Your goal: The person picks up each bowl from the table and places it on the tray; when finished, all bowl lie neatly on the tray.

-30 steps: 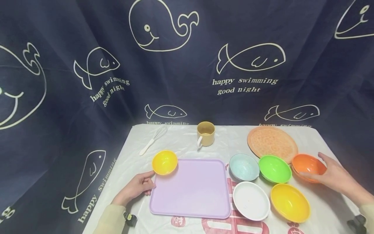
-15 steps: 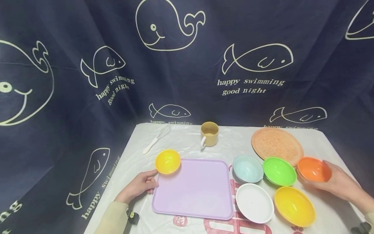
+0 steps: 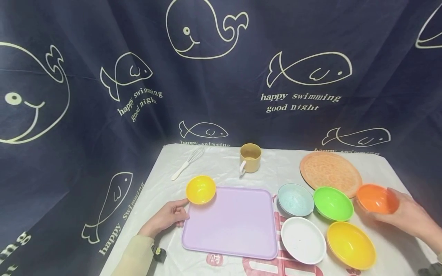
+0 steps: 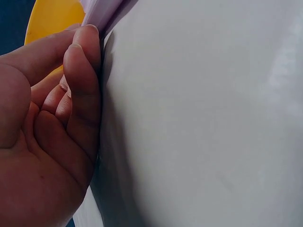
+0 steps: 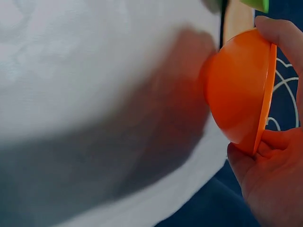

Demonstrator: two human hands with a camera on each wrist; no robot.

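Observation:
My left hand [image 3: 167, 218] is at the left edge of a light purple tray [image 3: 229, 226], its fingers curled and pinching the rim. One finger reaches to the small yellow bowl [image 3: 201, 189], which sits over the tray's far left corner. On the right, my right hand [image 3: 407, 212] grips an orange bowl [image 5: 241, 90] by opposite sides of its rim, thumb on one side and fingers on the other. Whether its base touches the table cannot be told. A green bowl [image 3: 333, 203] stands just left of the orange one.
Between tray and right hand stand a light blue bowl [image 3: 295, 199], a white bowl [image 3: 303, 240] and a larger yellow bowl [image 3: 351, 245]. Behind are a whisk [image 3: 188, 163], a mustard mug [image 3: 250, 158] and a round brown board [image 3: 329, 172]. A dark curtain [image 3: 241, 96] hangs beyond the table.
My right hand has closed around the orange bowl's rim from an opener pose beside it. The left hand stays at the tray. The whole view has shifted slightly rightward.

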